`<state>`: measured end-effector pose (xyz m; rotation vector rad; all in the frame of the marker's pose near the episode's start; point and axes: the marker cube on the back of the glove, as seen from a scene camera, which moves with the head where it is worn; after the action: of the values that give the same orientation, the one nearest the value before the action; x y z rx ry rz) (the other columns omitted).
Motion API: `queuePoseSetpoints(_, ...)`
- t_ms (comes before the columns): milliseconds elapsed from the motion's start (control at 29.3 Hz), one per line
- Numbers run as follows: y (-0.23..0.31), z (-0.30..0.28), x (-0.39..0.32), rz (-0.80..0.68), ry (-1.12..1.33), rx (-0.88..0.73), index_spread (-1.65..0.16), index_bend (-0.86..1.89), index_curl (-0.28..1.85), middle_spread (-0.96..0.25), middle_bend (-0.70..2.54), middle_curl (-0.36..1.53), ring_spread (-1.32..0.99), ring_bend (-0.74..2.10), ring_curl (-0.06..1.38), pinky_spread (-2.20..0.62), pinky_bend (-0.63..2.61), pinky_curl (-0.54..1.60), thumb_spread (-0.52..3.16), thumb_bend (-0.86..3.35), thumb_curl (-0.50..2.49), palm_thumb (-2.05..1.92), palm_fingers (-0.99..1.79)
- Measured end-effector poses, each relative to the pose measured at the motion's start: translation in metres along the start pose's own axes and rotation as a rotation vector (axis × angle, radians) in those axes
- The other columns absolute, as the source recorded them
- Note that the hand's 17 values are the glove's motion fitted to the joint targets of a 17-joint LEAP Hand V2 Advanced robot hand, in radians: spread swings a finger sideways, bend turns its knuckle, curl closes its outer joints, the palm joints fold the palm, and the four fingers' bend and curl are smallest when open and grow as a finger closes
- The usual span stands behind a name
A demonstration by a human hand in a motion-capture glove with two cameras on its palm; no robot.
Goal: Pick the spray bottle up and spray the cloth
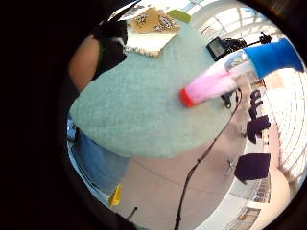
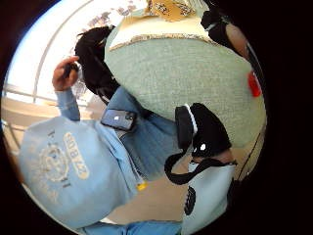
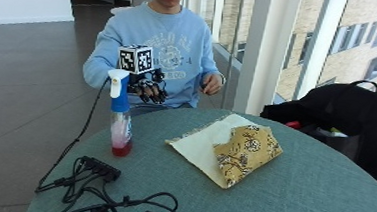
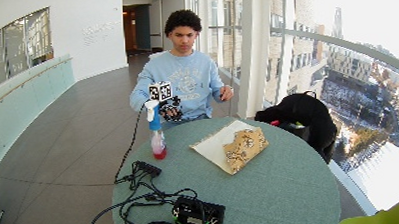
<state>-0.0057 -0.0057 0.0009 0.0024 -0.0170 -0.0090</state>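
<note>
Step in hand: we judge it to be the reach for the bottle; nothing is lifted yet.
Hand: our black-gloved right hand (image 3: 148, 89) hangs in the air just behind the bottle's head, fingers pointing down and loosely curled, holding nothing.
Bottle: the clear plastic spray bottle with pink liquid, blue neck, white trigger head and red base (image 3: 119, 114) stands upright on the counter near its edge, on the hand's side. In the little-finger-side palm view it looms close (image 1: 230, 74), so we take the palm to be near it but not touching.
Cloth: the cream cloth with a folded-over yellow patterned half (image 3: 229, 147) lies flat at the middle of the counter, well apart from the bottle.
Counter: round, covered in grey-green fabric (image 3: 315, 195).
Doing it well: we should bring the palm round the blue neck, index finger over the trigger, lift straight up so the narrow base does not tip, then turn the nozzle toward the cloth before squeezing.
Other things: a black power strip with tangled black cables (image 3: 97, 169) lies on the counter's near side; a black bag (image 3: 348, 117) sits beside the counter.
In the way: the path from bottle to cloth looks free; the cables lie near the bottle's base and could snag a low sweep.
</note>
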Motion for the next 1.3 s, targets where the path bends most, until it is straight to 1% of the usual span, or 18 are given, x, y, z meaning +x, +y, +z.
queuePoseSetpoints(34,-0.002,0.0,-0.001,-0.002,-0.003,0.001,-0.18,0.26,0.08,-0.03,0.32,0.09,-0.01,0.28,0.06,0.08,0.32,0.06,0.41,0.33,0.1,0.5,0.69)
queuePoseSetpoints(171,-0.021,0.003,-0.01,-0.01,-0.025,0.006,-0.25,0.23,0.17,-0.05,0.33,0.15,-0.02,0.29,0.14,0.11,0.32,0.14,0.66,0.36,0.14,0.55,0.66)
queuePoseSetpoints(410,-0.051,0.007,-0.017,-0.004,-0.047,0.02,-0.32,0.14,0.21,-0.06,0.34,0.22,-0.02,0.28,0.19,0.15,0.32,0.21,0.93,0.31,0.17,0.54,0.6)
queuePoseSetpoints(546,-0.049,0.006,-0.017,0.01,-0.055,0.039,-0.34,0.13,0.21,-0.06,0.34,0.25,-0.02,0.28,0.21,0.16,0.32,0.23,1.01,0.28,0.18,0.54,0.58)
queuePoseSetpoints(683,-0.029,0.003,-0.012,0.06,-0.058,0.054,-0.35,0.13,0.22,-0.07,0.34,0.27,-0.02,0.28,0.22,0.17,0.32,0.24,1.06,0.24,0.18,0.53,0.57)
queuePoseSetpoints(785,-0.005,0.0,-0.002,0.13,-0.056,0.059,-0.36,0.13,0.22,-0.07,0.34,0.28,-0.02,0.28,0.23,0.17,0.31,0.25,1.08,0.2,0.18,0.5,0.56)
queuePoseSetpoints(888,0.022,-0.006,0.017,0.227,-0.062,0.106,-0.36,0.12,0.22,-0.07,0.33,0.29,-0.02,0.28,0.24,0.16,0.35,0.27,1.08,0.15,0.18,0.46,0.57)
queuePoseSetpoints(1059,0.055,-0.024,0.063,0.504,-0.153,0.196,-0.36,0.11,0.22,-0.06,0.33,0.31,-0.01,0.29,0.25,0.15,0.37,0.29,1.06,0.08,0.19,0.43,0.57)
queuePoseSetpoints(1161,0.056,-0.028,0.092,0.626,-0.222,0.295,-0.36,0.07,0.2,-0.06,0.34,0.32,-0.01,0.31,0.26,0.15,0.39,0.31,1.03,0.03,0.19,0.4,0.54)
queuePoseSetpoints(1229,0.051,-0.027,0.111,0.656,-0.293,0.352,-0.37,0.05,0.19,-0.05,0.34,0.33,0.0,0.33,0.27,0.15,0.41,0.32,1.01,0.01,0.2,0.39,0.52)
queuePoseSetpoints(1298,0.047,-0.023,0.127,0.677,-0.394,0.357,-0.37,0.04,0.18,-0.05,0.34,0.33,0.0,0.34,0.28,0.15,0.43,0.32,1.0,0.0,0.2,0.39,0.5)
